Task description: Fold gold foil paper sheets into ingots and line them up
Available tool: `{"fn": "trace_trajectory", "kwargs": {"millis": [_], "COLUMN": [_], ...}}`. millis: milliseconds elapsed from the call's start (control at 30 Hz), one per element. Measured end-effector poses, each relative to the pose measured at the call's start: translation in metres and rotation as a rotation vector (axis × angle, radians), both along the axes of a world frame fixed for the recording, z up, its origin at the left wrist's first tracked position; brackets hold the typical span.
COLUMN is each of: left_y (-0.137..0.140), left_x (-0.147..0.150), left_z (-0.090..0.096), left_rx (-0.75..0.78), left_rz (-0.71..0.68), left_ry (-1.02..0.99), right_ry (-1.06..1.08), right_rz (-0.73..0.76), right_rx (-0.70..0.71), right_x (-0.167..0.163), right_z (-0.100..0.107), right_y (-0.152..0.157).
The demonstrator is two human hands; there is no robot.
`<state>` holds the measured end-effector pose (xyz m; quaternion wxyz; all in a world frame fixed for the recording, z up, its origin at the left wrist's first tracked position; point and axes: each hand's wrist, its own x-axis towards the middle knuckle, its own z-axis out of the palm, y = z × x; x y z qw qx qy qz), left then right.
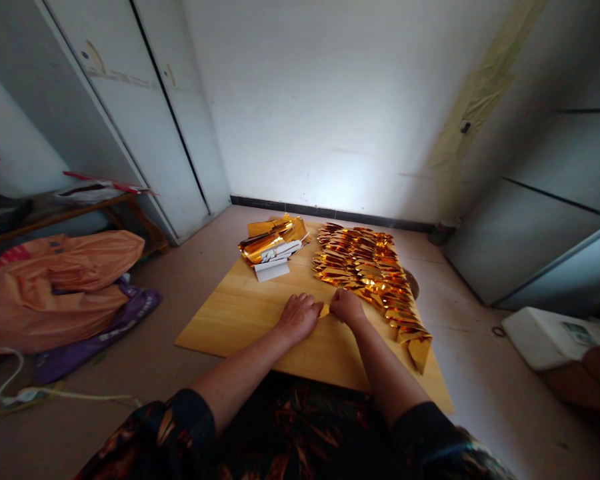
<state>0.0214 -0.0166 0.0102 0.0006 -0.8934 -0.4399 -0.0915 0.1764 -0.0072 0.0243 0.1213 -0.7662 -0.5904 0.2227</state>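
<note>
Between my two hands, just above the wooden board, is a small piece of gold foil paper. My left hand closes on its left end, and my right hand pinches its right end. Much of the paper is hidden by my fingers. To the right of my right hand, rows of folded gold foil pieces lie packed closely together. Beyond my left hand rests a loose stack of gold foil sheets, with white paper at its near side.
A white wall rises behind the board. Grey cabinets stand at the left, and a grey appliance-like unit at the right. Orange cloth and a purple bag lie left; a white box sits on the right.
</note>
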Motion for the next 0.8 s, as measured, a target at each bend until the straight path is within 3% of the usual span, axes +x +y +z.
{"fn": "trace_trajectory", "kwargs": {"millis": [267,667,800], "left_y": [0.0,-0.001,0.003], "left_x": [0.001,-0.002,-0.005], "left_z": [0.0,0.002,0.001], "left_rx": [-0.01,-0.025,-0.045], "left_rz": [-0.004,0.002,-0.016], "left_ry": [-0.017,0.003,-0.014], "right_ry": [0.001,0.017,0.01], "right_rz": [-0.044,-0.006,-0.018], "right_rx": [0.021,0.006,0.068], "right_x": [0.015,0.006,0.018], "right_z": [0.0,-0.003,-0.004], "right_y": [-0.014,-0.003,-0.011]}}
